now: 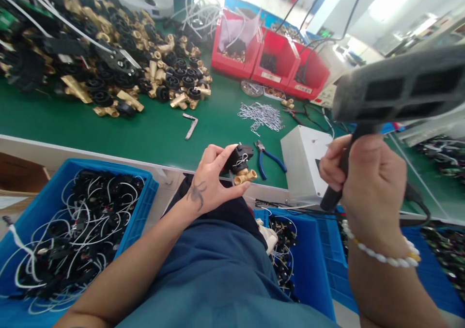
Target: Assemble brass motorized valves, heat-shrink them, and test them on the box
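My left hand (pixel 212 182) is closed around a brass valve fitting with a black housing (pixel 240 163), near the table's front edge. A bent wire clip shows on the housing, and the brass end points down and right. Raised at the right, my right hand (pixel 370 182) grips the handle of a black tool (pixel 395 90) that looks like a heat gun. Its thick body has rectangular openings and runs out of the frame. Blue-handled cutters (pixel 269 158) lie right of the fitting. Beyond them is a pile of small wire clips (pixel 261 116).
Brass fittings with black parts (pixel 174 76) are heaped at the back left of the green table (pixel 218 124). Red bins (pixel 276 61) stand behind. A small metal tool (pixel 190 125), a white box (pixel 305 161) and blue crates of wired parts (pixel 145 187) are nearby.
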Tool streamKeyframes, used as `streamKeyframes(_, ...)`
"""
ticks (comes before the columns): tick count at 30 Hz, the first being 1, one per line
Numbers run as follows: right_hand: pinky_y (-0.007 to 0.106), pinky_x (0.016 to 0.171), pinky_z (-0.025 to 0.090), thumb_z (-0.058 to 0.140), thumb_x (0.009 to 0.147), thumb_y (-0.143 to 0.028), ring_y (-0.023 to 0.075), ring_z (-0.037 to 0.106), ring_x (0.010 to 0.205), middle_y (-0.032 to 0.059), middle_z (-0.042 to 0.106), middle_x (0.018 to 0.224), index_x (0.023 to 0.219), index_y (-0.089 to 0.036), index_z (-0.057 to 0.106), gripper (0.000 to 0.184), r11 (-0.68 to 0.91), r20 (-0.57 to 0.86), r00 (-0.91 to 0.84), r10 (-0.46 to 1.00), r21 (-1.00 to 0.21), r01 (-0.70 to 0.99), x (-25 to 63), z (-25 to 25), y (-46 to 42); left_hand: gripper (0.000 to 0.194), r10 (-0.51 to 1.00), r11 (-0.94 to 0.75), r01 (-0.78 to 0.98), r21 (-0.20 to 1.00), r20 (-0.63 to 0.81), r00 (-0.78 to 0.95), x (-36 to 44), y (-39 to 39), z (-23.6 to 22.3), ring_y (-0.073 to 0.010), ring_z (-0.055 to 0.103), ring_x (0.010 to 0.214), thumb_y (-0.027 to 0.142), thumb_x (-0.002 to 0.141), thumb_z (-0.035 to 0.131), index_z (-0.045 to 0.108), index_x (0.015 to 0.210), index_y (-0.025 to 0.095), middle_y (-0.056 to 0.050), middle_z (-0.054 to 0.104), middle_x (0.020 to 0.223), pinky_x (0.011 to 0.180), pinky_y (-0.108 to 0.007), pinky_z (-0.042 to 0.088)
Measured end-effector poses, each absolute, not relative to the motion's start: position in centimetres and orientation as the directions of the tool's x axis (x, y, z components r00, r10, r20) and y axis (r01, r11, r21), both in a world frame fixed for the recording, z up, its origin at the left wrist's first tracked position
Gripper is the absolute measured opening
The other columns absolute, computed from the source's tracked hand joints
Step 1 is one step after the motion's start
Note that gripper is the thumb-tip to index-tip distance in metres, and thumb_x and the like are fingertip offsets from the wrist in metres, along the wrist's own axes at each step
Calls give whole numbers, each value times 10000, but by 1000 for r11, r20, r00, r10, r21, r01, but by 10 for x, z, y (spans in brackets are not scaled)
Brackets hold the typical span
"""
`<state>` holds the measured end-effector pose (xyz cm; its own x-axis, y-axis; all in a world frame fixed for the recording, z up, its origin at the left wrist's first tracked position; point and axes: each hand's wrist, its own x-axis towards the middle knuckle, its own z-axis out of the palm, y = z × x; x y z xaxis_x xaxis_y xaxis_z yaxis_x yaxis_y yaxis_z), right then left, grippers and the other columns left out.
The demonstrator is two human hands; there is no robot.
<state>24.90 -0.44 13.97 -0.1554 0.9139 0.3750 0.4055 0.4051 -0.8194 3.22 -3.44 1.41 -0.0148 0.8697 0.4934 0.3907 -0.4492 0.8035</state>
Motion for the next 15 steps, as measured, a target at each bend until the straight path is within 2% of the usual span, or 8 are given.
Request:
streamKeyframes(2, 249, 399, 214, 559, 957, -694, 82, 313, 401, -64, 378, 478, 714, -219, 512, 535, 355, 258, -254, 932, -792, 497, 248, 137, -5, 709, 870, -445, 399, 802, 492, -19, 32, -34, 14, -207, 566, 985, 369, 780, 795, 548, 1412, 161, -63, 508, 1083, 795, -358, 617)
streamKeyframes(4, 251, 416, 230, 598, 903, -737, 83, 340, 432, -43, 409, 484, 627, -209, 468, 609, 313, 31, -389, 921, -656, 687, 248, 137, -5, 712, 874, -437, 394, 809, 485, -25, 31, -33, 13, -212, 569, 1001, 367, 779, 796, 542, 1417, 176, -62, 509, 1092, 805, -364, 618)
streamKeyframes(5, 254, 424, 229, 616, 884, -743, 85, 350, 446, -34, 416, 490, 605, -204, 469, 624, 319, -33, -417, 908, -590, 741, 248, 138, -5, 712, 875, -436, 387, 813, 483, -27, 30, -33, 13, -213, 570, 1007, 367, 782, 793, 538, 1420, 181, -63, 509, 1096, 805, -360, 619)
streamKeyframes(6, 257, 427, 224, 616, 886, -740, 87, 351, 450, -32, 414, 494, 612, -202, 491, 616, 328, -21, -413, 911, -571, 752, 249, 139, -5, 709, 876, -437, 381, 815, 482, -28, 30, -33, 13, -213, 569, 1011, 368, 786, 790, 535, 1422, 183, -64, 508, 1100, 801, -355, 619)
streamKeyframes(9, 266, 411, 195, 564, 952, -692, 94, 318, 413, -53, 365, 486, 741, -218, 556, 520, 384, 300, -241, 923, -727, 570, 249, 142, -6, 703, 871, -443, 401, 802, 490, -18, 30, -34, 13, -215, 563, 1007, 376, 791, 790, 537, 1420, 189, -65, 507, 1099, 811, -360, 613)
streamKeyframes(11, 267, 397, 190, 474, 991, -700, 99, 296, 389, -66, 329, 478, 766, -237, 508, 516, 416, 393, -152, 907, -773, 479, 247, 140, -6, 709, 872, -439, 428, 790, 490, -11, 30, -34, 14, -217, 563, 1004, 378, 785, 796, 538, 1421, 200, -63, 508, 1095, 838, -378, 607)
streamKeyframes(13, 265, 399, 212, 483, 964, -734, 95, 316, 393, -57, 352, 478, 702, -236, 454, 564, 383, 294, -247, 923, -742, 550, 244, 137, -5, 714, 876, -432, 439, 788, 483, -6, 30, -34, 14, -219, 568, 1008, 375, 780, 799, 536, 1423, 209, -59, 507, 1094, 858, -389, 604)
streamKeyframes(15, 264, 409, 228, 561, 908, -756, 90, 339, 413, -40, 394, 478, 621, -221, 425, 622, 350, 99, -376, 921, -631, 692, 244, 136, -4, 711, 880, -428, 433, 794, 476, -3, 31, -34, 14, -217, 572, 1011, 371, 778, 797, 537, 1421, 214, -56, 503, 1095, 851, -384, 607)
